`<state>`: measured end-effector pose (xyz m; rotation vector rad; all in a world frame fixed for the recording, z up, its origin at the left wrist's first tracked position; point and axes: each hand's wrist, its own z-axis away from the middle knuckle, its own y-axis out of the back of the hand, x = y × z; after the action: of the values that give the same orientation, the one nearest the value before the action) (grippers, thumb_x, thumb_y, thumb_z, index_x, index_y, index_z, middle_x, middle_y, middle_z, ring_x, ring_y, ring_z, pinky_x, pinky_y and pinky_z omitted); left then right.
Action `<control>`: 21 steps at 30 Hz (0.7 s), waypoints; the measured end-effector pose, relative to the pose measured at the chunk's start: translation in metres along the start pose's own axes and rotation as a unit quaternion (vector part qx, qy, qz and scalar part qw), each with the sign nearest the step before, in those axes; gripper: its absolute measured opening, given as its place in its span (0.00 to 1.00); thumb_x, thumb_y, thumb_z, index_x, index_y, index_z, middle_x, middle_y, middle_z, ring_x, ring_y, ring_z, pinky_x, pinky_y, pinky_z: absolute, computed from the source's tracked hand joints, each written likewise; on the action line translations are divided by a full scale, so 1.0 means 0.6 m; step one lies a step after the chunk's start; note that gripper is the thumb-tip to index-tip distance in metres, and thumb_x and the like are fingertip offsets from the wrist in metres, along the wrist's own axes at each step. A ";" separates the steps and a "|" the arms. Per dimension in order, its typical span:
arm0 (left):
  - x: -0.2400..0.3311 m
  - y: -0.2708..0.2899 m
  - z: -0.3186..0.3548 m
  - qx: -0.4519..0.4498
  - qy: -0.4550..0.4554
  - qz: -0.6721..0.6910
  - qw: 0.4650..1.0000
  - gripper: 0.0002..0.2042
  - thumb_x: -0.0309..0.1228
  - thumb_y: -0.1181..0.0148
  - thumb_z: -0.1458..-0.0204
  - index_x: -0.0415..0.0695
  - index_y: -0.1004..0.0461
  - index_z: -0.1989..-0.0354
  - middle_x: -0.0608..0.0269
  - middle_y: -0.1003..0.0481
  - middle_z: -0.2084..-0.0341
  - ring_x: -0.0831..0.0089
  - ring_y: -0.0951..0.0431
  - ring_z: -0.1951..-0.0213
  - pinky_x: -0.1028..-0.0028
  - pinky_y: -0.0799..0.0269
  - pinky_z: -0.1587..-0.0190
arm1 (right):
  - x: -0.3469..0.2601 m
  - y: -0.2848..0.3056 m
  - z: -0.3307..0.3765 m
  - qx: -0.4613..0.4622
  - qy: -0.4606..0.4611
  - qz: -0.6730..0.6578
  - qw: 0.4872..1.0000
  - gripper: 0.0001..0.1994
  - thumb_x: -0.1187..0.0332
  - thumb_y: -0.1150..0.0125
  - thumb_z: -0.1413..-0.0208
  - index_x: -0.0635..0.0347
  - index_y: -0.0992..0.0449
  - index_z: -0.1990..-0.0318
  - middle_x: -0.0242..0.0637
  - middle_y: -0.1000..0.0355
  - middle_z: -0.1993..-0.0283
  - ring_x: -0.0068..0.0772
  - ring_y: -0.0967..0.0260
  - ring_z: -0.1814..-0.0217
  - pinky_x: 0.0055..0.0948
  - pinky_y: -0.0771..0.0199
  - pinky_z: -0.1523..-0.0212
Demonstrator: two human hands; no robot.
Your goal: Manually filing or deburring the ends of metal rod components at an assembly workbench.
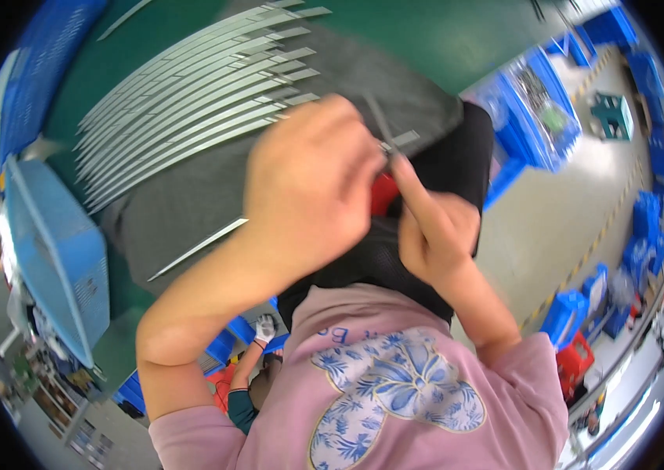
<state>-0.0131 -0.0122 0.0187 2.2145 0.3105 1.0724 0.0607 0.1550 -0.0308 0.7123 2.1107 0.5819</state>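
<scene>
My left hand (pixel 308 176) is blurred by motion and closed, its fingertips meeting those of my right hand above my lap. What it grips is hidden behind the knuckles. My right hand (pixel 437 227) is curled, with its index finger reaching to the base of a thin grey strip (pixel 379 117) that points up and away. A pale flat metal strip (pixel 199 249) runs under my left forearm; a similar strip end (pixel 406 141) shows beyond the fingertips. Between the hands is a red patch (pixel 383 194) that I cannot identify. Several long metal strips (pixel 191 102) lie side by side at the upper left.
Dark grey cloth (pixel 167 211) lies under the strips on a green surface (pixel 394 35). A light blue crate (pixel 57 251) stands at the left. At the right is a blue bin (pixel 539 110) of small parts, near a green stool (pixel 612 117). Another person's gloved hand (pixel 266 327) shows behind me.
</scene>
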 end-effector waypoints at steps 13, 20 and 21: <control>0.007 -0.089 0.032 0.060 -0.012 0.020 0.998 0.07 0.27 0.39 0.71 0.40 0.31 0.82 0.58 0.32 0.75 0.59 0.30 0.69 0.64 0.33 0.68 | 0.028 -0.004 0.078 0.026 -0.047 0.024 0.998 0.18 0.81 0.55 0.40 0.74 0.31 0.43 0.56 0.27 0.50 0.43 0.24 0.59 0.30 0.26 0.61; 0.008 -0.102 0.005 0.023 -0.011 0.027 0.999 0.08 0.28 0.39 0.70 0.40 0.29 0.81 0.59 0.31 0.75 0.60 0.30 0.68 0.66 0.32 0.66 | 0.073 -0.016 0.111 0.067 -0.047 0.038 0.996 0.18 0.75 0.53 0.38 0.69 0.31 0.41 0.50 0.30 0.43 0.43 0.26 0.47 0.30 0.27 0.49; 0.013 -0.092 -0.004 0.013 -0.017 0.019 1.000 0.08 0.29 0.39 0.70 0.41 0.29 0.81 0.59 0.31 0.75 0.60 0.30 0.68 0.66 0.32 0.65 | 0.076 -0.012 0.095 0.053 -0.083 0.042 0.994 0.18 0.76 0.53 0.39 0.71 0.31 0.42 0.52 0.29 0.44 0.43 0.25 0.49 0.30 0.26 0.51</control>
<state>-0.0060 0.0345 -0.0109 2.2686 0.2694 1.0545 0.0819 0.1888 -0.0924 0.8831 1.9746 0.4421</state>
